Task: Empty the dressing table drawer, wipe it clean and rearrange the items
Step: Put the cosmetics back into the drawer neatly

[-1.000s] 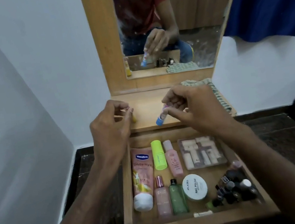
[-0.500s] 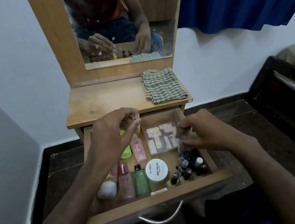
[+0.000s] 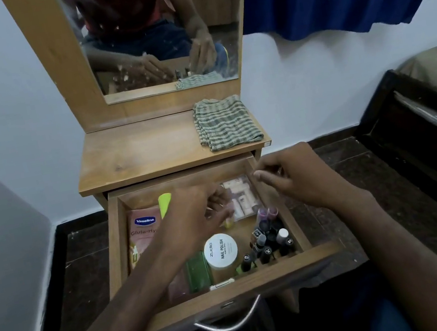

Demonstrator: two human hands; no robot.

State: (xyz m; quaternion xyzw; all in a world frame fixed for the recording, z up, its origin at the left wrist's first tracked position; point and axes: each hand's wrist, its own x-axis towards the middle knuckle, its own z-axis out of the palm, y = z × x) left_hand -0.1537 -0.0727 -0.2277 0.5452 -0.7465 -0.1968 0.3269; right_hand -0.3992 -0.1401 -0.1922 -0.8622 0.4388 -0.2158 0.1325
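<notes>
Drawer (image 3: pixel 114 240) open: one Vaseline tube (image 3: pixel 143 232), one nail polish tub (image 3: pixel 220 250), one clear case (image 3: pixel 241 197). Left hand (image 3: pixel 192 221) curled over the middle, grip unclear. Right hand (image 3: pixel 297 178) loosely curled, empty, above the right wall.

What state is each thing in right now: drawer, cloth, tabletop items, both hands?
Drawer: pulled open, full of items.
Checked cloth: folded, lying on the tabletop's right side, unused.
Tabletop: holds only the cloth.
Vaseline tube: lying flat at the drawer's left.
Nail polish jar: lid on.
Left hand: inside the drawer, fingers curled around a small yellowish item.
Right hand: over the drawer's right edge, nothing visible in it.
</notes>
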